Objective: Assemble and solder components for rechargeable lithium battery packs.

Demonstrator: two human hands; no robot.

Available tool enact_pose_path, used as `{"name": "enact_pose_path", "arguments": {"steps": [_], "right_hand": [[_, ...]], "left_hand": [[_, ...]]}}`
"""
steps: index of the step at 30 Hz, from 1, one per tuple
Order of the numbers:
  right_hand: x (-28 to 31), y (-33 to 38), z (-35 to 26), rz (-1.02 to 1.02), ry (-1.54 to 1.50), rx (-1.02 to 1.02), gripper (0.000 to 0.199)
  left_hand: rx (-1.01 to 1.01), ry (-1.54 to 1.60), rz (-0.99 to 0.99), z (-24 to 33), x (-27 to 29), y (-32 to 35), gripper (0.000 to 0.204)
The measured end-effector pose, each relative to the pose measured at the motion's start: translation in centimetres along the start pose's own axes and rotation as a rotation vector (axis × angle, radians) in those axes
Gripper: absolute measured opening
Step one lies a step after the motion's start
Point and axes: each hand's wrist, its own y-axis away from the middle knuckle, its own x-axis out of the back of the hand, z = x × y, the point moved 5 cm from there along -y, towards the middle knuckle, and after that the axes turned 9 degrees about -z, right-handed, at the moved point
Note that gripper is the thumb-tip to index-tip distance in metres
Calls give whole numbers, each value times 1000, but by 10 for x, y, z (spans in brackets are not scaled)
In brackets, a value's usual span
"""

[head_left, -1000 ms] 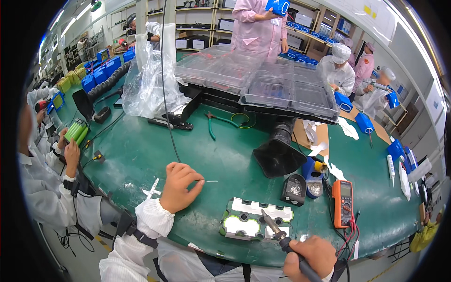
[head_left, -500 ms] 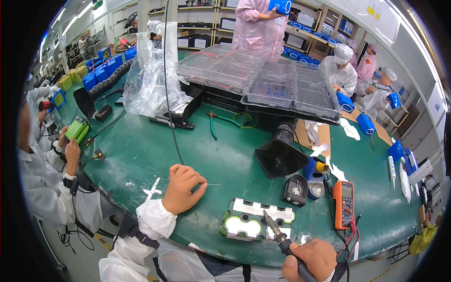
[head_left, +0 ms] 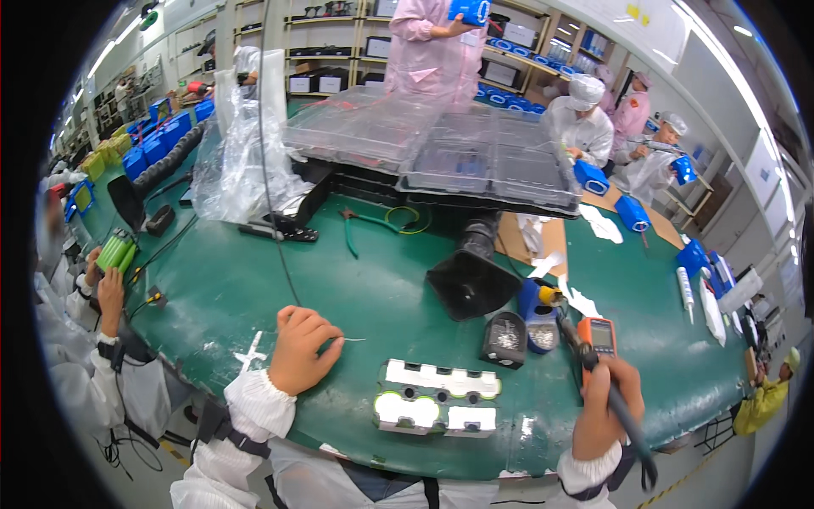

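My left hand [head_left: 303,349] rests on the green table [head_left: 254,280], pinching a thin solder wire [head_left: 352,339] that points right. My right hand [head_left: 606,407] grips a soldering iron [head_left: 585,356] by its dark handle. The iron's tip reaches up toward the blue stand [head_left: 532,299] and the round tin of cleaning wool [head_left: 506,335]. Between my hands lies a green battery pack [head_left: 437,397] with white nickel strips on top. An orange multimeter [head_left: 600,335] sits just behind my right hand.
A black funnel-shaped fume hood [head_left: 471,276] stands mid-table. Clear plastic trays [head_left: 441,153] are stacked behind it, with a crumpled plastic bag [head_left: 242,161] at the left. Other workers in white and pink coats stand around; one at the left holds green cells [head_left: 114,252].
My right hand has lifted the soldering iron off the battery pack and swung it up and right toward the stand. My left hand stays in place with the wire.
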Motion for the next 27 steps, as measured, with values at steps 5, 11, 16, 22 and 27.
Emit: {"name": "enact_pose_path", "arguments": {"steps": [5, 11, 16, 22, 27], "right_hand": [[-10, -33, 61, 7, 36, -73, 20], [-22, -52, 108, -76, -137, -251, 26], [-92, -33, 135, -322, -947, -677, 32], [-48, 40, 14, -495, -861, -565, 33], [-3, 77, -62, -121, -261, 430, 56]], "left_hand": [[19, -18, -16, -1, 1, 1, 12], [-29, -18, -6, 14, -5, -9, 14], [67, -112, 28, -4, 5, 10, 17], [65, -42, -59, -5, -17, 1, 12], [37, -84, -34, -6, -5, 0, 11]]}}
